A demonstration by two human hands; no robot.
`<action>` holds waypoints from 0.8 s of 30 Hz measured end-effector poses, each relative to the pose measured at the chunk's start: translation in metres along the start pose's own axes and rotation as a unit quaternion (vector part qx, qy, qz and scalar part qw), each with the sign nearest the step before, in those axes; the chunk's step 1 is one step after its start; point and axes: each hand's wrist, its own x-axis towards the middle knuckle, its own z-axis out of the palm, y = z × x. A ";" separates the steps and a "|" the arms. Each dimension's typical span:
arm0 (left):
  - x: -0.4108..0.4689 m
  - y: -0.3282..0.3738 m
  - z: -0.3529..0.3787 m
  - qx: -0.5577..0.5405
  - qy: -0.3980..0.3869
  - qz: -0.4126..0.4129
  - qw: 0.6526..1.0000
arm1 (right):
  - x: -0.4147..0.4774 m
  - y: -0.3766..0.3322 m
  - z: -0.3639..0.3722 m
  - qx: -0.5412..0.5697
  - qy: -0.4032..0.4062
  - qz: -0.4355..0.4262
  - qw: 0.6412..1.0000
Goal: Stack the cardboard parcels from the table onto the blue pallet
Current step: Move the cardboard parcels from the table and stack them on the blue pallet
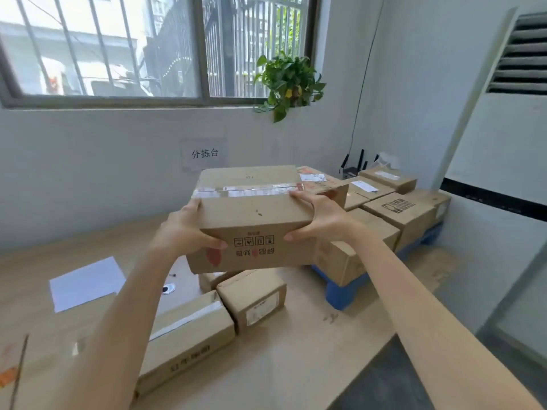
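barred window (118,48) daylit | potted plant (288,81) by it | white wall (88,173), paper sign (204,153) | standing air conditioner (503,128) at right

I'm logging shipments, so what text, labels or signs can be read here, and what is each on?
"分拣台": on the paper sign on the wall.
Too blurred: upside-down handling symbols and Chinese print on the near face of the held parcel.
Too blurred: dark characters on the side of the long parcel on the table.
Too small: white label on the small parcel beside it.
Too small: labels and handling marks on the pallet parcels on the blue pallet.
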 end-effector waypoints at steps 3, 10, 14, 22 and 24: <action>0.024 0.060 0.034 0.009 -0.016 0.028 0.999 | -0.011 0.046 -0.054 0.006 0.021 0.021 1.000; 0.088 0.175 0.114 0.034 -0.037 0.088 0.995 | -0.014 0.146 -0.149 0.020 0.059 0.053 0.997; 0.136 0.223 0.165 0.021 -0.048 0.111 0.992 | 0.002 0.207 -0.198 0.030 0.066 0.066 0.995; 0.235 0.324 0.250 0.023 -0.038 0.153 0.987 | 0.064 0.315 -0.296 0.004 0.047 0.086 0.995; 0.254 0.346 0.270 0.034 -0.031 0.158 0.986 | 0.079 0.339 -0.318 0.008 0.050 0.091 0.995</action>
